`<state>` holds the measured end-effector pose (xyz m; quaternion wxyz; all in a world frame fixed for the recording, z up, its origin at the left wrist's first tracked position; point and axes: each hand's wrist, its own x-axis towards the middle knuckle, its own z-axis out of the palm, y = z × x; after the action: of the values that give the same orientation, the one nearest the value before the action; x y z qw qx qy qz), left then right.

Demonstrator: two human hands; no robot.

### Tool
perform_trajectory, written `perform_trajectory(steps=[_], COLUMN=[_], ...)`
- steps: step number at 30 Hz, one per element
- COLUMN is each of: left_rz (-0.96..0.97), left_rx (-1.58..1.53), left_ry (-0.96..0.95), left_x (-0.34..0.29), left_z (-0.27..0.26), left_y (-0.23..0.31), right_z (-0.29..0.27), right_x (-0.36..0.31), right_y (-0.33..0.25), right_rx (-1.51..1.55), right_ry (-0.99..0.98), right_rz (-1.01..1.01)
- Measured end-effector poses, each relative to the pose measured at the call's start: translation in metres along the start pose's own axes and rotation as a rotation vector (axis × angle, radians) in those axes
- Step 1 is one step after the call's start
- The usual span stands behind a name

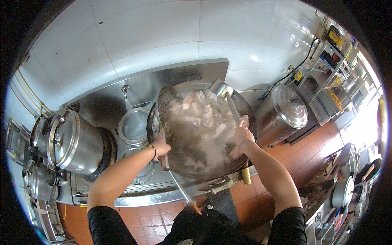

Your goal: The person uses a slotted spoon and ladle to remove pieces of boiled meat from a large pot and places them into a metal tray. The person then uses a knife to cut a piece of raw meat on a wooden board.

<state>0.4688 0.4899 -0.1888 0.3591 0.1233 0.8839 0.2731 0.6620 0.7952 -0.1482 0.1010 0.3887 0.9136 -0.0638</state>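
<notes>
L hand (160, 148) clamped on wok (204, 130) rim at 9 o'clock, steadying; R hand (241, 132) fisted round ladle (220, 87) handle, bowl at 12, w/ meat chunks (204, 112).

Restaurant kitchen: wok (204, 134), stockpots (73, 141)

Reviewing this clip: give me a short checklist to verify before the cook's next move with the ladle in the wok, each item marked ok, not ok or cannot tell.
1. Right hand closed on the ladle handle: ok.
2. Left hand gripping the wok at its near-left rim: ok.
3. Ladle bowl held over the far rim, above the pale meat pieces: ok.
4. Whether the ladle bowl is full or empty: cannot tell.
5. Steam rising near the right forearm, view of the liquid hazy: not ok.
6. Lidded steel pot at left stands apart from the wok: ok.
</notes>
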Motion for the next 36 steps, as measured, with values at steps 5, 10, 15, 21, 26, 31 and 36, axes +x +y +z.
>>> perform_trajectory(steps=[5,10,15,21,26,31,36], left_rz=[-0.108,-0.178,-0.177,-0.193,-0.189,-0.079,0.022], left_rx=[-0.117,-0.346,-0.469,-0.620,-0.650,-0.629,-0.278], left_ry=[-0.204,-0.214,-0.154,-0.232,-0.348,-0.466,-0.639], left_x=[-0.005,-0.005,-0.006,-0.008,-0.024,-0.045,-0.049], left_z=[0.030,0.054,0.067,0.094,0.093,0.062,-0.001], left_y=[0.014,0.043,0.064,0.058,0.050,0.032,0.000], right_z=[0.015,0.038,0.046,0.004,-0.013,-0.008,-0.018], right_x=[0.004,0.025,0.052,0.026,0.016,0.032,0.017], right_y=[-0.002,0.002,0.001,-0.014,-0.014,0.004,0.024], right_rx=[0.041,0.092,-0.086,0.036,-0.237,-0.165,0.100], right_ry=[-0.066,-0.112,-0.184,-0.290,-0.334,-0.416,-0.442], right_rz=[-0.054,-0.108,-0.262,-0.169,-0.537,-0.630,-0.453])
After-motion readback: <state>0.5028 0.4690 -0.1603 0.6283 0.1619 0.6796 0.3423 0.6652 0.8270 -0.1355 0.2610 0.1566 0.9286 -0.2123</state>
